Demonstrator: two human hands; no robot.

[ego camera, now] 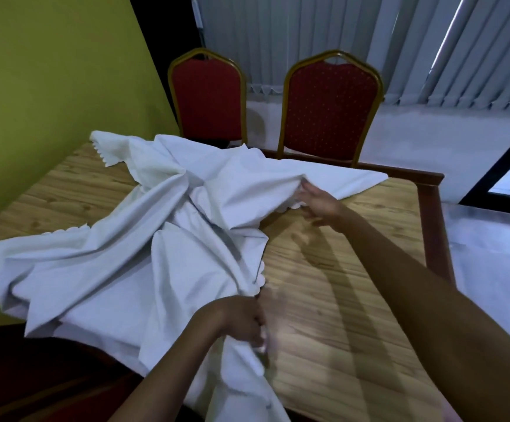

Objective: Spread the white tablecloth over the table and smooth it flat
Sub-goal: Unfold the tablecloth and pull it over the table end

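Note:
A white tablecloth (144, 248) with a scalloped edge lies crumpled in folds over the left and middle of a wooden table (339, 284). Its right half is bare wood. My left hand (241, 322) is closed on a bunched edge of the cloth near the table's front edge, and cloth hangs down below it. My right hand (319, 205) reaches across the table and pinches a fold of the cloth near the far side, lifting it a little. One corner of the cloth lies flat towards the far right.
Two red padded chairs with gold frames (208, 95) (329, 108) stand behind the far edge of the table. A green wall (49, 86) runs along the left side. Vertical blinds (369, 35) hang at the back. Grey floor (491, 254) lies to the right.

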